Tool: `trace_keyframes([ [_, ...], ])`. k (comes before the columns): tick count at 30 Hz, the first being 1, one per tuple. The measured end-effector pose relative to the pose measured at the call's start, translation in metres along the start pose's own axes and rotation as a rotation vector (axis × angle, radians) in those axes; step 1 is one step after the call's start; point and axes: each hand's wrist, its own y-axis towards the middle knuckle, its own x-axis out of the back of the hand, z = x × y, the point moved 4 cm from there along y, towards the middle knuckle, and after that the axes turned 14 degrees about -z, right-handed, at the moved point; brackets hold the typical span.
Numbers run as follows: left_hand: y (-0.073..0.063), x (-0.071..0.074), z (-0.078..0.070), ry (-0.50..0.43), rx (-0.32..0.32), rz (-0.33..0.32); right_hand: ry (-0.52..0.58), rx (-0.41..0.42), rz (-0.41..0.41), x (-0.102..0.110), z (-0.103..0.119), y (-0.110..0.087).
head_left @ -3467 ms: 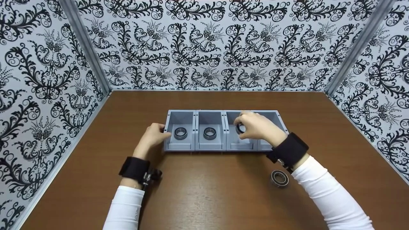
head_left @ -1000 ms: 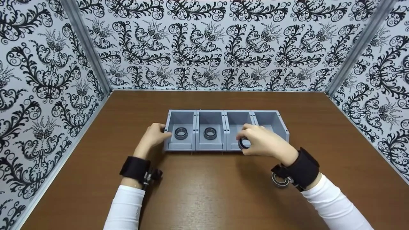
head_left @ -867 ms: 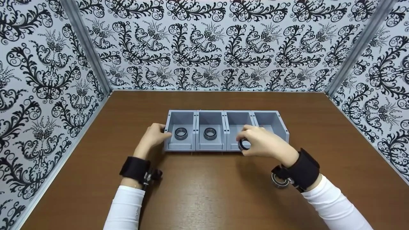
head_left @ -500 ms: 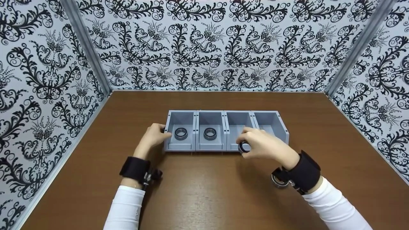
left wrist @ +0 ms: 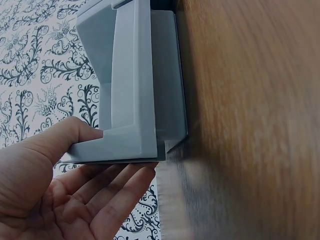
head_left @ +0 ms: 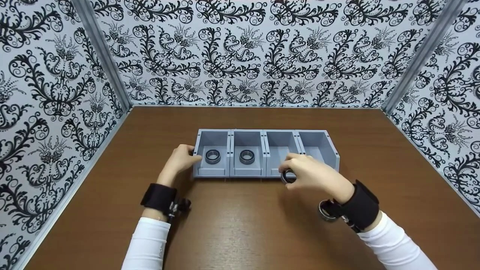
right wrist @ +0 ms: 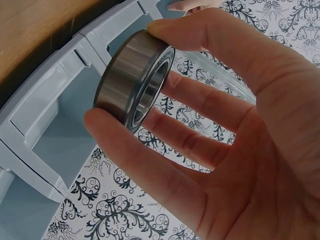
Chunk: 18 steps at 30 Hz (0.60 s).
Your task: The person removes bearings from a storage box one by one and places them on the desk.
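My left hand (head_left: 179, 161) grips the side wall of the leftmost grey storage bin (head_left: 210, 173); in the left wrist view the thumb lies over the wall and the fingers are beneath it. At the front edge of the third bin from the left (head_left: 279, 139), my right hand (head_left: 314, 173) holds a ball bearing (right wrist: 125, 70) between thumb and fingertips, tilted on edge. One bearing (head_left: 213, 161) lies flat in the leftmost bin, and another bearing (head_left: 247, 162) in the second. A further bearing (head_left: 323, 213) rests on the table, partly hidden by the right wrist strap.
Several joined bins form a row on the brown wooden table (head_left: 232, 225). Walls with a black-and-white scroll pattern (head_left: 240, 52) enclose the table at the back and both sides. Black straps with small cameras (head_left: 159, 197) sit on both wrists.
My right hand has drawn the bearing from over the third bin's inside toward me, to its front edge, and sunk a little lower. The left hand has stayed on the bin wall.
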Motion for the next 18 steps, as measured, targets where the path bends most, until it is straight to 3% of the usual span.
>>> trace_keyframes([
  [13,-0.0002,-0.0006,-0.0004,0.002,0.017,-0.01,0.017,0.025,-0.026,-0.0048,0.0043,-0.0071],
  [18,0.0003,-0.0016,0.0007,0.004,0.019,-0.008,0.023,0.017,-0.002,-0.0086,0.006,-0.0101],
])
